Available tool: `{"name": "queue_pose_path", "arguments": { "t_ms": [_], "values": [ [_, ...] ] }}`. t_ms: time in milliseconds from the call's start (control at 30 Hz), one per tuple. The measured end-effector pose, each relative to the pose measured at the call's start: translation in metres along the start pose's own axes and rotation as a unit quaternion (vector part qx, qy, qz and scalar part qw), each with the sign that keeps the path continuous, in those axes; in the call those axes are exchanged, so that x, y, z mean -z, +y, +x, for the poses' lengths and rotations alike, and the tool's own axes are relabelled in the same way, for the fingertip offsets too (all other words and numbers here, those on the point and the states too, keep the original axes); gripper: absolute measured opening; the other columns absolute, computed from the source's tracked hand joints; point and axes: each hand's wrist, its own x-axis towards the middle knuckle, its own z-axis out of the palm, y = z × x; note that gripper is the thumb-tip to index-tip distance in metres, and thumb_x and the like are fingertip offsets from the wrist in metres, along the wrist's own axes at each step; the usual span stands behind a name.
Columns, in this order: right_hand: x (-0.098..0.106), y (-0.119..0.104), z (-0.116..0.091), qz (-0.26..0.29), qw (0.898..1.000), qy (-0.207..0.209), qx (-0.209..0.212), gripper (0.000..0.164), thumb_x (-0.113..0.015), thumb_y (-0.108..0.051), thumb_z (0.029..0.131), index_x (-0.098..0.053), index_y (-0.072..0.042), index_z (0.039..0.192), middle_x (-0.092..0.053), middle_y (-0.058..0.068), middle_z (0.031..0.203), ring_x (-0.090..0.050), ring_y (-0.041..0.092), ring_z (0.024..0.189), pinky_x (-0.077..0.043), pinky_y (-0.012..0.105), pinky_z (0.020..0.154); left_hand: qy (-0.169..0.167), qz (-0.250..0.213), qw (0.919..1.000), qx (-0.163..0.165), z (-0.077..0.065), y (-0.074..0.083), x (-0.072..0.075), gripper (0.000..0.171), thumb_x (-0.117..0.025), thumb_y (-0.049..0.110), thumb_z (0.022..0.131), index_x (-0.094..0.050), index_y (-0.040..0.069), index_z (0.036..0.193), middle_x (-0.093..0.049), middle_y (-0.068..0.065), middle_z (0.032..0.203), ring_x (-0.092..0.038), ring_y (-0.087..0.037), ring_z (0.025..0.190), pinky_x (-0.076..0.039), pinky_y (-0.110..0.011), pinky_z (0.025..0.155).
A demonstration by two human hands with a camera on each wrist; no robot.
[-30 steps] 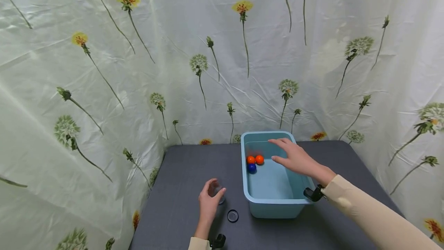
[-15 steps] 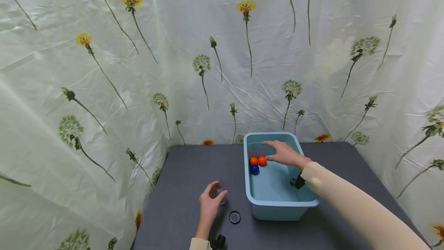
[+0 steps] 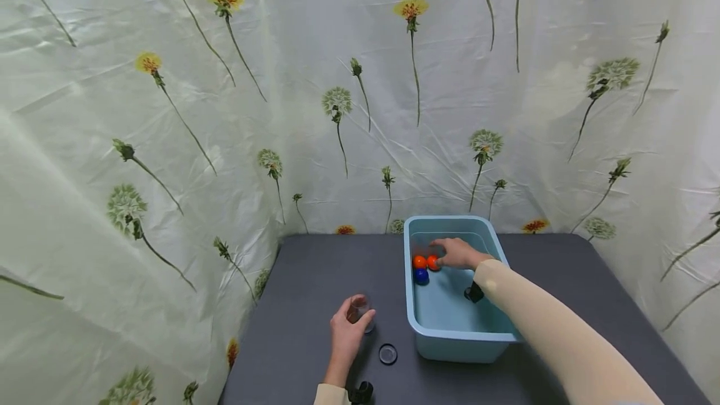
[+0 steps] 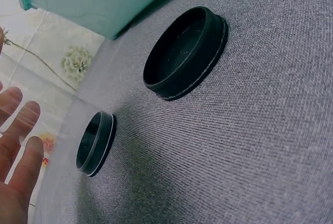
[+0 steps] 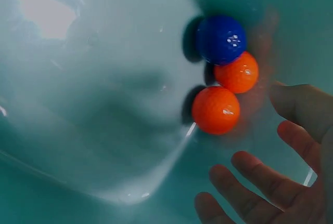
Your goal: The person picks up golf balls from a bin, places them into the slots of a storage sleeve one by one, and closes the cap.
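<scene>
My left hand point(image 3: 346, 331) curls round a clear cylindrical container point(image 3: 362, 311) standing on the dark table. In the left wrist view, its transparent wall passes in front of the fingers point(image 4: 25, 120), and a black ring point(image 4: 96, 143) shows at its foot. A loose black cap point(image 3: 388, 354) lies on the table just right of that hand. Inside the light-blue bin point(image 3: 458, 350), my right hand point(image 3: 458, 254) hovers with fingers spread, beside two orange golf balls point(image 5: 216, 110) and a blue golf ball point(image 5: 220, 39). The right wrist view shows a gap between those fingers and the balls.
The bin's raised rim point(image 3: 409, 280) surrounds the balls, which sit together by its left wall. Dark cloth covers the table point(image 3: 315, 267). Behind and to the left hangs a flower-patterned curtain point(image 3: 304, 130).
My right hand has gone down into the bin and left, nearer the balls. The left hand stays round the clear container. The whole head view has shifted slightly.
</scene>
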Motion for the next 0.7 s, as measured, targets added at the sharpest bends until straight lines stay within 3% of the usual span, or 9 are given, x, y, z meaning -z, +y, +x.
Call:
{"name": "queue_pose_path", "arguments": {
  "t_ms": [133, 267, 500, 700],
  "values": [
    [-0.006, 0.004, 0.008, -0.003, 1.000, -0.018, -0.004, 0.055, -0.073, -0.012, 0.089, -0.055, 0.001, 0.140, -0.058, 0.026, 0.134, -0.059, 0.037, 0.112, -0.048, 0.053, 0.095, 0.004, 0.007, 1.0000, -0.004, 0.000, -0.001, 0.000, 0.036, -0.084, 0.023, 0.083, -0.071, 0.015, 0.116, -0.070, 0.004, 0.109, -0.066, -0.019, 0.108, -0.051, -0.043, 0.097],
    [-0.011, 0.004, 0.012, -0.004, 0.999, -0.032, -0.016, 0.054, -0.073, -0.011, 0.089, -0.057, 0.000, 0.139, -0.058, 0.025, 0.134, -0.057, 0.038, 0.115, -0.046, 0.055, 0.098, 0.001, 0.010, 0.9999, 0.010, 0.000, -0.002, 0.000, 0.039, -0.084, 0.027, 0.083, -0.071, 0.014, 0.117, -0.069, 0.008, 0.109, -0.064, -0.016, 0.111, -0.050, -0.041, 0.098],
    [-0.022, 0.006, 0.014, -0.031, 0.999, -0.029, -0.031, 0.047, -0.074, -0.011, 0.088, -0.062, -0.003, 0.133, -0.065, 0.016, 0.118, -0.055, 0.028, 0.091, -0.049, 0.048, 0.086, -0.005, -0.003, 0.9999, 0.014, -0.001, -0.005, 0.000, 0.036, -0.084, 0.018, 0.084, -0.071, 0.013, 0.117, -0.069, 0.006, 0.111, -0.064, -0.016, 0.111, -0.049, -0.038, 0.099],
    [-0.026, 0.012, 0.017, -0.014, 0.999, -0.020, -0.046, 0.038, -0.077, -0.004, 0.083, -0.068, -0.005, 0.120, -0.066, 0.010, 0.107, -0.056, 0.025, 0.086, -0.053, 0.044, 0.083, -0.009, -0.011, 0.9995, 0.026, 0.001, -0.007, 0.000, 0.036, -0.084, 0.022, 0.084, -0.071, 0.018, 0.117, -0.069, 0.009, 0.110, -0.063, -0.013, 0.110, -0.048, -0.036, 0.101]
  ]
}}
